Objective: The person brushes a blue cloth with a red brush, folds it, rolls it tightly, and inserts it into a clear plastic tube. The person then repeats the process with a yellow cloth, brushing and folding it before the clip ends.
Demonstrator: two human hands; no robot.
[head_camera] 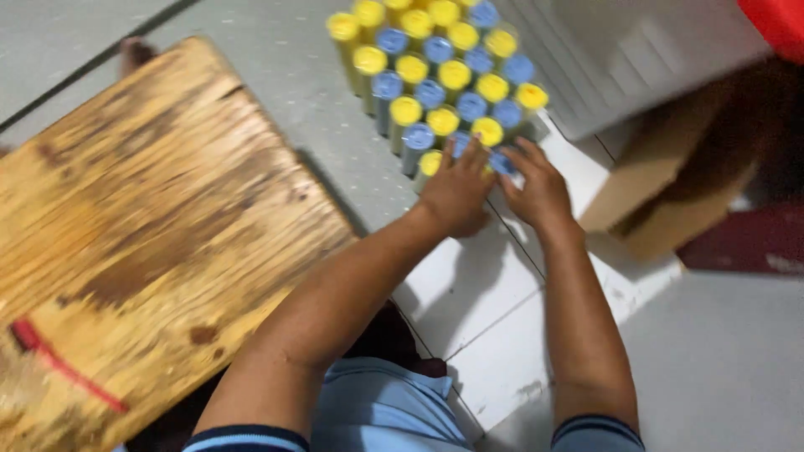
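While the left hand (pixel 456 191) and right hand (pixel 536 186) lay flat, fingers spread and grasping nothing, both touched the standing yellow and blue tubes (pixel 435 71) on the floor (pixel 720 351).

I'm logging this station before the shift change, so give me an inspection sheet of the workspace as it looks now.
Surface: grey floor with white sheets laid on it.
Job's things: block of upright tubes with yellow and blue caps, packed tight.
Clutter: brown cardboard piece; worn wooden board at left.
Grippers: left hand and right hand press on the block's near edge, fingers spread.
Cables: nothing seen.
Surroundings: white ribbed panel; red object in the corner.
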